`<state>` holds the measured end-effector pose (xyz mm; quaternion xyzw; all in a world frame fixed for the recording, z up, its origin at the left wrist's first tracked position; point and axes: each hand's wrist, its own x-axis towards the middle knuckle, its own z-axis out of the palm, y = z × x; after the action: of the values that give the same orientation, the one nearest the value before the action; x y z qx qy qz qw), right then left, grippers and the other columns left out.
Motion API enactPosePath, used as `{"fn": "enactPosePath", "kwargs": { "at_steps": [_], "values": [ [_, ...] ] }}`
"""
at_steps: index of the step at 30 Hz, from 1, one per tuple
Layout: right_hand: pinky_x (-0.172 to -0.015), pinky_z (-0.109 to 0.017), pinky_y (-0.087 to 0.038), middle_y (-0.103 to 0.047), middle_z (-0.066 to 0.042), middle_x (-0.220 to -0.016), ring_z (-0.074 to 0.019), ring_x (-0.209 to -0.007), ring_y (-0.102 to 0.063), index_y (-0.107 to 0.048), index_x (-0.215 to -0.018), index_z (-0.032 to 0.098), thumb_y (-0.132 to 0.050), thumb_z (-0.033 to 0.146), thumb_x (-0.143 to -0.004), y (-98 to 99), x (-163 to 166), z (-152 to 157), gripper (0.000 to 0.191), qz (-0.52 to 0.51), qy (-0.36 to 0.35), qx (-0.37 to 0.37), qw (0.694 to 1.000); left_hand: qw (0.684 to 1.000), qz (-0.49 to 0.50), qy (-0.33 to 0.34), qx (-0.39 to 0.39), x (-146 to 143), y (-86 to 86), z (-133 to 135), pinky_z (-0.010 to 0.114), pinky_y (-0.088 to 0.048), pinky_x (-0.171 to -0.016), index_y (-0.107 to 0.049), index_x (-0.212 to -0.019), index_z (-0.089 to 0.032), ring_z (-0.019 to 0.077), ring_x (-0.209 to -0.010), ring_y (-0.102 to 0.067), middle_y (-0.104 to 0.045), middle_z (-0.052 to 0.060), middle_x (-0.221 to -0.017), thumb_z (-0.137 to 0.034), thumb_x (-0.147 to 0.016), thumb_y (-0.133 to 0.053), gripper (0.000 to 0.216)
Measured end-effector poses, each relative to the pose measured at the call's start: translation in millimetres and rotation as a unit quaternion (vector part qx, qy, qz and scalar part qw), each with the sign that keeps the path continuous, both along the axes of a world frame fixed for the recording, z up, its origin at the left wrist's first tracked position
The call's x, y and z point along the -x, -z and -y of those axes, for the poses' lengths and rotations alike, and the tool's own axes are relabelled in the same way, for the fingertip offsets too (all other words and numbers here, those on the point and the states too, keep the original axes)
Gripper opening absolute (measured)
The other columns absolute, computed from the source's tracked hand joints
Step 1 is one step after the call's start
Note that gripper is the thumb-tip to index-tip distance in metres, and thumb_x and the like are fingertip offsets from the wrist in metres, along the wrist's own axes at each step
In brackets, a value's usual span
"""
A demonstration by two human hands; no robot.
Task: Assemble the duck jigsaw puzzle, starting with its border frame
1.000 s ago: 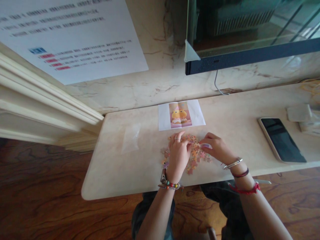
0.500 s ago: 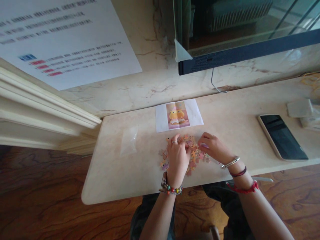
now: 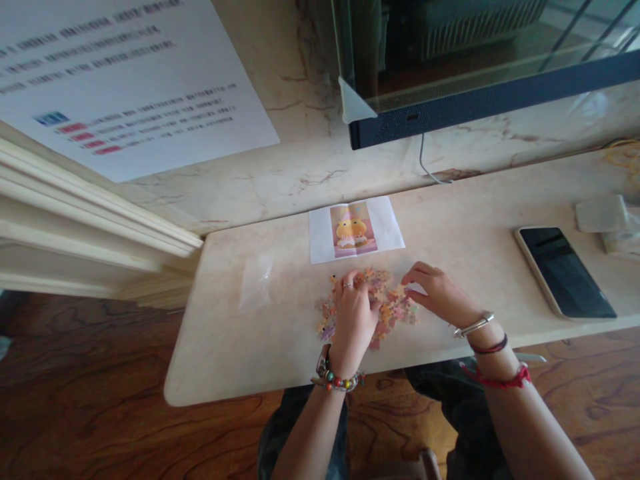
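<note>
Both hands down on pieces, mid-frame, just below picture sheet. Left hand flat over heap, fingers loose, pinching nothing visible. Right hand curled at heap's right edge; grip unclear. Risk: sweep nudges pieces off near edge of surface. Phone far right, clear.

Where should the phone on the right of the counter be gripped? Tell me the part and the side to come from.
Grip the phone across its two long edges, near the middle, coming from above. It lies flat, screen up, on the counter, so only its thin sides offer a hold. Its near end sits close to the counter's front edge, so the right hand, the nearer one, could probably lift there first.
</note>
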<state>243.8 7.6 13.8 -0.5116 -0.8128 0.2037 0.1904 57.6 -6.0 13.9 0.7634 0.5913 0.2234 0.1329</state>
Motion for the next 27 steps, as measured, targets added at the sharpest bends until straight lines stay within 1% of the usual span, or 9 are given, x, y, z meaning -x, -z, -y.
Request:
{"fn": "enactPosePath", "kwargs": {
  "at_steps": [5,9,11,13,15,17,20,22,27],
  "values": [
    [-0.056,-0.023,-0.040,-0.059,-0.002,-0.067,-0.0114,-0.057,-0.052,-0.058,-0.073,0.017,-0.050,0.011,-0.076,-3.3,-1,1,0.010,-0.015,0.029,-0.005,0.999,1.000,0.004,0.006,-0.011,6,-4.6,-2,0.047,-0.043,-0.088,-0.055,-0.065,-0.016,0.0276,-0.102,-0.047,-0.050,0.010,-0.103,-0.012,-0.067,-0.067,0.013],
    [-0.063,-0.025,-0.042,-0.061,-0.004,-0.072,-0.0138,-0.066,-0.054,-0.060,-0.072,0.018,-0.046,0.011,-0.078,-2.2,1,1,0.017,-0.014,0.039,-0.064,0.997,0.998,-0.008,0.008,-0.063,10,-11.1,-4,0.048,-0.042,-0.090,-0.057,-0.067,-0.018,0.0275,-0.107,-0.043,-0.047,0.009,-0.113,-0.010,-0.070,-0.062,0.010],
    [-0.068,-0.028,-0.043,-0.062,-0.006,-0.075,-0.0158,-0.072,-0.055,-0.061,-0.072,0.018,-0.045,0.011,-0.079,-0.4,-1,0,0.019,0.009,0.019,-0.070,0.997,0.996,-0.021,0.031,-0.078,12,-12.1,-3,0.047,-0.041,-0.092,-0.058,-0.068,-0.018,0.0267,-0.110,-0.041,-0.045,0.008,-0.120,-0.005,-0.071,-0.058,0.013],
    [-0.071,-0.029,-0.044,-0.062,-0.006,-0.076,-0.0166,-0.075,-0.055,-0.062,-0.070,0.018,-0.045,0.010,-0.079,1.2,-4,0,0.021,0.028,-0.010,-0.058,0.998,0.994,-0.038,0.075,-0.066,13,-11.9,-2,0.046,-0.041,-0.093,-0.059,-0.067,-0.018,0.0259,-0.111,-0.041,-0.045,0.006,-0.123,0.001,-0.070,-0.054,0.019],
    [-0.072,-0.029,-0.044,-0.062,-0.006,-0.080,-0.0164,-0.077,-0.055,-0.062,-0.069,0.018,-0.043,0.008,-0.079,1.6,-7,0,0.023,0.026,-0.023,-0.049,0.998,0.991,-0.047,0.113,-0.048,15,-11.8,-2,0.044,-0.042,-0.093,-0.059,-0.066,-0.018,0.0253,-0.111,-0.041,-0.045,0.004,-0.125,0.005,-0.068,-0.050,0.024],
    [-0.073,-0.029,-0.045,-0.061,-0.007,-0.085,-0.0161,-0.079,-0.055,-0.063,-0.073,0.018,-0.044,0.008,-0.079,0.9,-6,0,0.023,0.005,-0.021,-0.050,0.999,0.990,-0.040,0.126,-0.043,18,-13.0,-2,0.044,-0.042,-0.094,-0.060,-0.069,-0.018,0.0244,-0.112,-0.041,-0.045,0.003,-0.126,0.006,-0.069,-0.048,0.026],
    [-0.074,-0.029,-0.046,-0.059,-0.007,-0.090,-0.0157,-0.079,-0.055,-0.064,-0.080,0.019,-0.048,0.015,-0.079,0.1,3,2,0.016,-0.023,-0.023,-0.048,0.998,0.993,-0.017,0.100,-0.060,21,-16.3,-2,0.045,-0.042,-0.094,-0.060,-0.076,-0.018,0.0232,-0.112,-0.042,-0.046,0.006,-0.123,0.004,-0.071,-0.046,0.026],
    [-0.073,-0.030,-0.046,-0.058,-0.008,-0.089,-0.0160,-0.078,-0.055,-0.064,-0.079,0.019,-0.052,0.020,-0.079,1.2,11,3,0.013,-0.021,-0.027,-0.043,0.998,0.994,-0.010,0.087,-0.066,20,-17.5,-2,0.045,-0.042,-0.094,-0.060,-0.081,-0.018,0.0235,-0.112,-0.042,-0.046,0.007,-0.122,0.001,-0.073,-0.048,0.024],
    [-0.072,-0.031,-0.046,-0.057,-0.008,-0.088,-0.0169,-0.079,-0.054,-0.064,-0.079,0.018,-0.054,0.020,-0.079,7.3,19,1,0.010,-0.004,-0.038,-0.027,0.999,0.990,-0.002,0.133,-0.038,8,-12.1,3,0.044,-0.042,-0.095,-0.060,-0.095,-0.022,0.0237,-0.115,-0.041,-0.045,0.006,-0.124,-0.013,-0.076,-0.057,0.021]
  ]
}}
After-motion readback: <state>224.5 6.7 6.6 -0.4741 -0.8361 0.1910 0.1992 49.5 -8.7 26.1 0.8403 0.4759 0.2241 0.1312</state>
